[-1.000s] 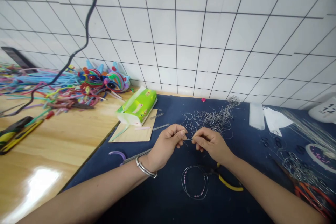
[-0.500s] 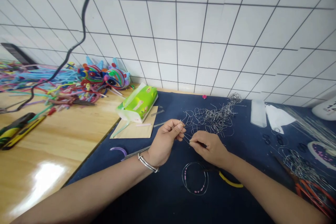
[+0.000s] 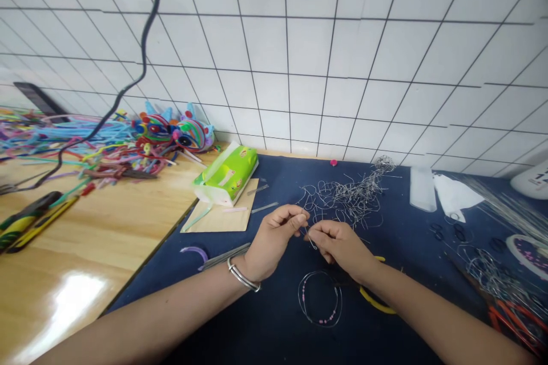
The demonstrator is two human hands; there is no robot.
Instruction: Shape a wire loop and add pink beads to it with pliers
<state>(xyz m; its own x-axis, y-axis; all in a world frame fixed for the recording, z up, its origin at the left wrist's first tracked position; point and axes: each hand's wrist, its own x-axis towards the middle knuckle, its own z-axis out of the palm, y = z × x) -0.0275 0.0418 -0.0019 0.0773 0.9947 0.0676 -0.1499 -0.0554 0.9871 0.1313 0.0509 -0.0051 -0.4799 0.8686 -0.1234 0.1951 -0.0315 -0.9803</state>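
While hands (image 3: 270, 242) (image 3: 345, 246) pinch wire (image 3: 313, 244), tangle (image 3: 357, 197) behind, pliers (image 3: 373, 303) (overlapped)

Bare left forearm (image 3: 162, 307) enters lower left, angled up and right to left wrist (image 3: 249, 264). Left hand (image 3: 274, 239) raised, fingers curled, left thumb (image 3: 295, 221) against the index finger in a closed pinch. Bare right forearm (image 3: 423, 299) comes from lower right, angled up and left to right wrist (image 3: 370, 265). Right hand (image 3: 343, 242): back partly toward camera, fingers bent, tips pinched together. Both hands' fingertips close together, right slightly lower in view; contact between hands unclear.
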